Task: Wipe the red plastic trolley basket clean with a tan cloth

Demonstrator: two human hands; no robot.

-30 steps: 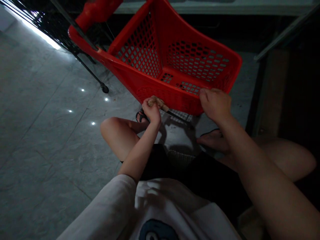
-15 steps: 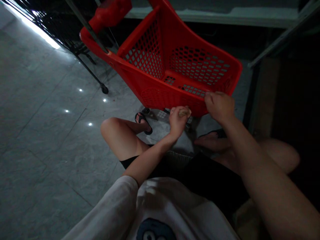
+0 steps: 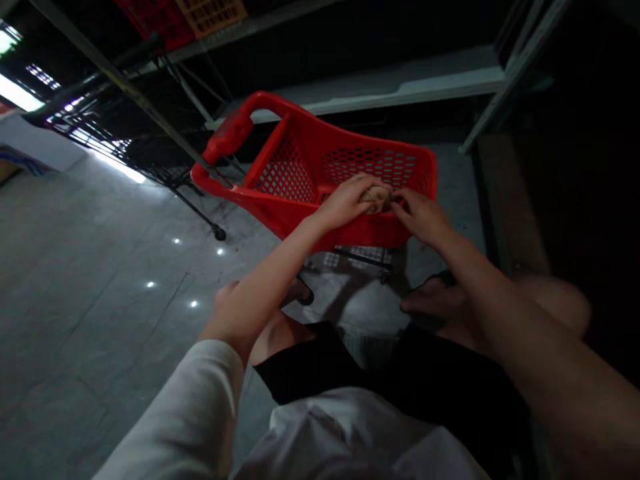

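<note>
A red plastic shopping cart (image 3: 280,210) with perforated basket walls stands in front of me, its handle toward the upper left. My left hand (image 3: 350,200) reaches over the near rim, with its fingers wrapped round a crumpled tan cloth (image 3: 377,197). At the cloth's right end is my right hand (image 3: 421,217), over the near right part of the rim. Its fingers are curled close to the cloth; whether they pinch the cloth or the rim is hidden. No goods are visible in the part of the basket I can see.
A dark wire cart (image 3: 150,160) with a caster stands at left. Behind the red cart runs a pale metal shelf rack (image 3: 400,93); red and orange crates (image 3: 213,15) sit at its upper left. My knees and feet flank the cart's front on the grey tiled floor (image 3: 115,320).
My left hand has risen with the cloth from below the basket to its near rim. The right hand has shifted left along the rim toward the cloth. The view has tilted up.
</note>
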